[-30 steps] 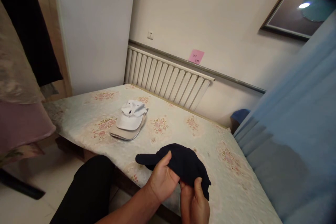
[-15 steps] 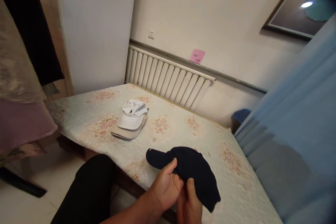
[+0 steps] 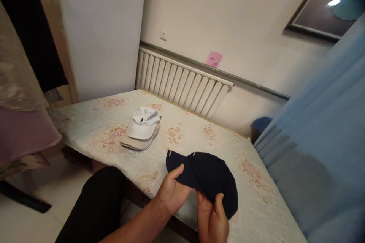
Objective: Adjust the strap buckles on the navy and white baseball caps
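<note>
A dark navy baseball cap (image 3: pixel 213 176) is held in both hands above the near part of the bed, its brim pointing left. My left hand (image 3: pixel 175 191) grips the brim side, thumb on top and the fingers hidden underneath. At the lower rim of the crown, my right hand (image 3: pixel 212 216) is closed on the edge with its thumb outside. Beyond them, a white cap (image 3: pixel 144 123) with a small dark emblem rests on top of a beige cap (image 3: pixel 135 143), both lying on the bed.
The bed (image 3: pixel 188 142) has a pale flowered cover. Behind it are a white radiator (image 3: pixel 176 81) and a wall with a pink note (image 3: pixel 213 59). A blue curtain (image 3: pixel 322 136) hangs at right; clothes (image 3: pixel 23 72) hang at left. My knee (image 3: pixel 97 201) is beside the bed edge.
The navy cap has turned to show more of its brim and crown top. My left hand has shifted left onto the brim, and my right hand has moved right along the rim.
</note>
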A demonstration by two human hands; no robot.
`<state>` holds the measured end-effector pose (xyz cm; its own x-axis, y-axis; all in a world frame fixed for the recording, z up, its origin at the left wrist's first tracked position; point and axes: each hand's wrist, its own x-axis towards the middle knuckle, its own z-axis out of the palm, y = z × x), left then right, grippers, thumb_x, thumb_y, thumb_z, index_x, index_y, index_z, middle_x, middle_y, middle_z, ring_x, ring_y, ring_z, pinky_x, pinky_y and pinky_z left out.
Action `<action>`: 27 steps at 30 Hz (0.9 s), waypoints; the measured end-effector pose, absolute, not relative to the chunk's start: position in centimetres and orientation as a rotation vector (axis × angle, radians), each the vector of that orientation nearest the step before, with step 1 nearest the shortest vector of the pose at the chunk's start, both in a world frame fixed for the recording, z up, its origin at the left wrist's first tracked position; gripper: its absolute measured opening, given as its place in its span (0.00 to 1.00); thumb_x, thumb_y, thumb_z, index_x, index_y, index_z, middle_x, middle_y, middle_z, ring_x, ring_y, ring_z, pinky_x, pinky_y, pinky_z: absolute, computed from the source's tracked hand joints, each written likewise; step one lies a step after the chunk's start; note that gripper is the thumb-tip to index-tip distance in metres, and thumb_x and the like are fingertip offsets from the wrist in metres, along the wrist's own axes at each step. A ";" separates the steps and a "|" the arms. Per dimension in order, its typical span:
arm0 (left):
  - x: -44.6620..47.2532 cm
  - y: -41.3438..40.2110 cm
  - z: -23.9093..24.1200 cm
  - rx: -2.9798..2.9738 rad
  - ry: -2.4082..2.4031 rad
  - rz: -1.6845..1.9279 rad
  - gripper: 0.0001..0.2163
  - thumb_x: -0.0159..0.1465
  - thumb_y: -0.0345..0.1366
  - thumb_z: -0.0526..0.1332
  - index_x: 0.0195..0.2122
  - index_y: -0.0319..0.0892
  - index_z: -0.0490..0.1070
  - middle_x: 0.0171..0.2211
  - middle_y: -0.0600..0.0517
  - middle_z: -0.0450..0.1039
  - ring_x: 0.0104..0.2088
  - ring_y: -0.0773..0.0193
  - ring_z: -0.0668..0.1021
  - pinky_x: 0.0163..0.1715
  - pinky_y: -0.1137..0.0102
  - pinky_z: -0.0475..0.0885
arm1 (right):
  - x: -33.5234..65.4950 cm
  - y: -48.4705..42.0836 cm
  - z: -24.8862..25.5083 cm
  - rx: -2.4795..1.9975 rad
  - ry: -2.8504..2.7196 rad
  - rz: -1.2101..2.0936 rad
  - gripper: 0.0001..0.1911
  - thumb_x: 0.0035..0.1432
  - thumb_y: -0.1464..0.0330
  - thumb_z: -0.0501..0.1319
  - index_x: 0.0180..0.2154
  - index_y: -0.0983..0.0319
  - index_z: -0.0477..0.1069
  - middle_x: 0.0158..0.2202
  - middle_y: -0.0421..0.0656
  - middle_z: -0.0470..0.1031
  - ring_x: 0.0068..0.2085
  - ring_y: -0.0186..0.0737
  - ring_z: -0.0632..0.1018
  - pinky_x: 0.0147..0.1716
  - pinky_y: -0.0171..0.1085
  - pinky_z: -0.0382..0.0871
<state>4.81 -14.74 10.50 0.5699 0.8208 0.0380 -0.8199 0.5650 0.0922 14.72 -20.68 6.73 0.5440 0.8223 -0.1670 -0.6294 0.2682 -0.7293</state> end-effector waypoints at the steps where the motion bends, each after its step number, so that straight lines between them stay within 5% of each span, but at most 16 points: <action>1: 4.7 -14.7 10.6 0.113 0.018 0.981 0.14 0.65 0.31 0.52 0.47 0.32 0.72 0.46 0.43 0.75 0.55 0.56 0.70 0.60 0.61 0.56 | 14.6 -20.6 7.2 -0.746 -0.252 1.033 0.26 0.55 0.50 0.56 0.46 0.62 0.72 0.51 0.45 0.74 0.55 0.44 0.70 0.58 0.47 0.58; 6: 5.0 -15.4 10.3 0.173 0.033 0.983 0.15 0.64 0.28 0.53 0.49 0.32 0.72 0.48 0.43 0.74 0.56 0.55 0.69 0.61 0.60 0.55 | 14.2 -20.6 8.1 -0.581 -0.271 1.043 0.23 0.58 0.54 0.56 0.54 0.53 0.65 0.54 0.40 0.71 0.55 0.40 0.70 0.58 0.48 0.59; 16: 5.7 -17.3 10.0 0.261 -0.076 0.843 0.17 0.64 0.30 0.51 0.50 0.31 0.71 0.48 0.41 0.74 0.56 0.54 0.69 0.60 0.59 0.53 | 15.3 -21.4 5.6 -0.859 -0.265 0.923 0.23 0.52 0.61 0.64 0.50 0.61 0.70 0.45 0.42 0.77 0.55 0.44 0.71 0.58 0.47 0.60; 22: 4.4 -16.4 10.1 0.176 -0.118 0.809 0.21 0.66 0.44 0.50 0.49 0.33 0.73 0.46 0.42 0.75 0.57 0.53 0.68 0.61 0.60 0.51 | 14.8 -20.8 8.0 -0.691 -0.164 1.067 0.29 0.56 0.56 0.58 0.57 0.58 0.61 0.54 0.43 0.71 0.57 0.44 0.69 0.60 0.52 0.54; 27: 3.5 -16.2 10.7 0.154 -0.141 0.711 0.30 0.63 0.55 0.49 0.50 0.33 0.72 0.47 0.39 0.75 0.58 0.50 0.67 0.61 0.57 0.49 | 15.8 -21.0 7.2 -0.658 -0.100 1.186 0.25 0.56 0.55 0.57 0.53 0.57 0.67 0.53 0.44 0.72 0.56 0.45 0.69 0.60 0.53 0.52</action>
<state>3.51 -16.16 10.72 0.7494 0.6371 0.1804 -0.6577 0.7476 0.0924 15.77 -21.01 7.23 0.3943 0.8810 -0.2617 -0.8246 0.2134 -0.5239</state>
